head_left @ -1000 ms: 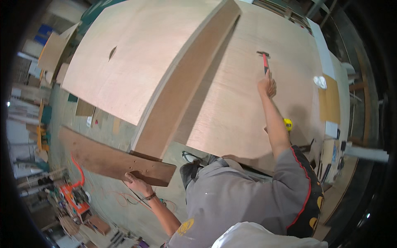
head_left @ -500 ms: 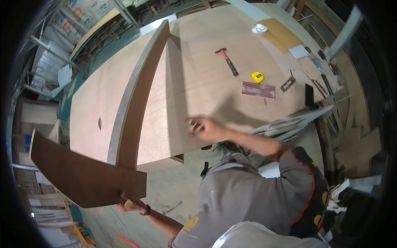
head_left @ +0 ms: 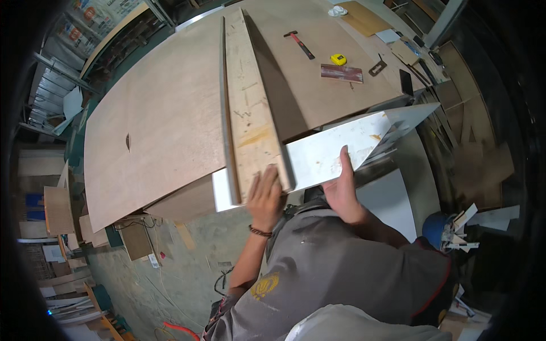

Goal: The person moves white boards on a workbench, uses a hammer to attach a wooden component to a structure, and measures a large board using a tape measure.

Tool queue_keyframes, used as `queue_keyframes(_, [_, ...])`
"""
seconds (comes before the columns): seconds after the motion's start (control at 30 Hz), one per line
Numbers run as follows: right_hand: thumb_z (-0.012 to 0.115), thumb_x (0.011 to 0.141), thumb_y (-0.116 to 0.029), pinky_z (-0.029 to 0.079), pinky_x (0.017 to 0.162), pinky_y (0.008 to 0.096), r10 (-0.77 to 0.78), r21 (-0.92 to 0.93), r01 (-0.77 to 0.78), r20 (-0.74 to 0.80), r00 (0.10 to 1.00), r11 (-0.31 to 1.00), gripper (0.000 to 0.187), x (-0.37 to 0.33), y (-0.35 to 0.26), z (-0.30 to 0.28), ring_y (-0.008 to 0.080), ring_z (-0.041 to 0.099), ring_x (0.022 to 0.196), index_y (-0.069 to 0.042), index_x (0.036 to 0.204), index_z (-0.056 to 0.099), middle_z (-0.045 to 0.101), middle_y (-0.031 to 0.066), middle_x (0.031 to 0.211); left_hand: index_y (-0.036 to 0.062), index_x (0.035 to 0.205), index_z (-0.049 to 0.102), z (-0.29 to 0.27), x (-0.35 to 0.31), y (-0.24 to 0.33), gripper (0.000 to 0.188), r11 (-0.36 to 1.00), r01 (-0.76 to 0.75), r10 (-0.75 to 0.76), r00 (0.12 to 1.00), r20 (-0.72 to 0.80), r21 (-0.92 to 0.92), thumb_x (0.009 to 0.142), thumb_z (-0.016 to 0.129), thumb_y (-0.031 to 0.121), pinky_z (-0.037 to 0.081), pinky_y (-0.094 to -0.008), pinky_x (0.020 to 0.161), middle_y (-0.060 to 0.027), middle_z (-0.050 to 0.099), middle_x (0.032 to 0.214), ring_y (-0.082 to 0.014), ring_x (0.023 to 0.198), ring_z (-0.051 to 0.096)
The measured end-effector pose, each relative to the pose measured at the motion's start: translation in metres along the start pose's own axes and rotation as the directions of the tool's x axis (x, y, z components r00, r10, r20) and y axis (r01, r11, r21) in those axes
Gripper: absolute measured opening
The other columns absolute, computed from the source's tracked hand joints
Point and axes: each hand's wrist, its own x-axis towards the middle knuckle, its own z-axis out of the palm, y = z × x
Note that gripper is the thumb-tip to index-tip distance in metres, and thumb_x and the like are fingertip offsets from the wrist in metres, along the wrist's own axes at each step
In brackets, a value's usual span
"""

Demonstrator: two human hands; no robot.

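A long wooden beam (head_left: 247, 94) runs away from me across the large plywood tabletop (head_left: 153, 113). Its upward face is pale and stained, with raised dark edges. At its near end a white-faced board (head_left: 318, 153) lies crosswise, sticking out mostly to the right. My left hand (head_left: 264, 199) rests on the beam's near end, fingers stretched out along the pale face; its thumb is not clearly visible. The white board's lower edge is in my right hand (head_left: 342, 190), thumb on top and fingers hidden beneath.
On the tabletop's right lie a hammer (head_left: 300, 45), a yellow tape measure (head_left: 338, 59), a reddish-brown block (head_left: 341, 73) and a black phone-like slab (head_left: 405, 82). A blue bin (head_left: 435, 228) with offcuts stands right. A red hose (head_left: 181, 329) lies on the floor.
The beam with its end board has been turned over, showing pale and white faces. My left hand moved from the end board onto the beam; my right hand took hold of the board.
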Motion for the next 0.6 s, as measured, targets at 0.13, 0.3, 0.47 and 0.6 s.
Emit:
queue_keyframes(0.13, [0.052,0.098,-0.065,0.046,0.109,0.0449,-0.027,0.06,0.043,-0.235,0.972,0.997,0.074,0.068,0.021,-0.127,0.0262,0.056,0.131,-0.009,0.147,0.047,0.058,0.0053,0.143,0.0033,0.128,0.057,0.065,-0.025,0.018,0.038,0.991,-0.067,0.098,0.947,0.305,-0.112,0.091,0.063,0.013,0.031,-0.0495,0.121,-0.0143,0.054,0.146,-0.0302,0.142,0.046])
queue_keyframes(0.3, [0.067,0.09,-0.064,0.054,0.099,0.0422,-0.107,-0.061,0.09,-0.667,0.738,0.994,0.089,0.144,0.053,-0.22,0.0293,0.063,0.119,0.001,0.146,0.045,0.059,0.0138,0.137,0.0077,0.138,0.051,0.118,-0.047,-0.007,0.057,0.976,-0.163,0.214,0.851,0.479,-0.146,0.086,0.072,0.018,0.028,-0.0511,0.122,-0.0151,0.048,0.15,-0.0335,0.144,0.04])
queue_keyframes(0.47, [0.061,0.075,-0.087,0.042,0.111,0.0437,-0.176,-0.339,-0.188,-0.798,0.577,0.922,0.12,0.163,0.058,-0.26,0.0353,0.046,0.139,0.004,0.15,0.042,0.043,0.0257,0.154,0.0117,0.145,0.048,0.131,-0.055,-0.037,0.084,0.993,-0.083,0.118,0.807,0.579,-0.087,0.074,0.085,0.038,0.026,-0.0529,0.122,-0.0169,0.04,0.157,-0.0369,0.149,0.032])
queue_keyframes(0.6, [0.061,0.073,-0.088,0.046,0.107,0.0461,-0.216,-0.318,-0.234,-0.9,0.378,0.919,0.114,0.179,0.059,-0.278,0.0378,0.056,0.129,0.005,0.138,0.056,0.058,0.0256,0.139,0.0107,0.149,0.045,0.153,-0.049,-0.029,0.093,0.975,-0.212,0.212,0.777,0.592,-0.071,0.073,0.084,0.047,0.025,-0.0549,0.122,-0.0196,0.033,0.161,-0.0408,0.151,0.027])
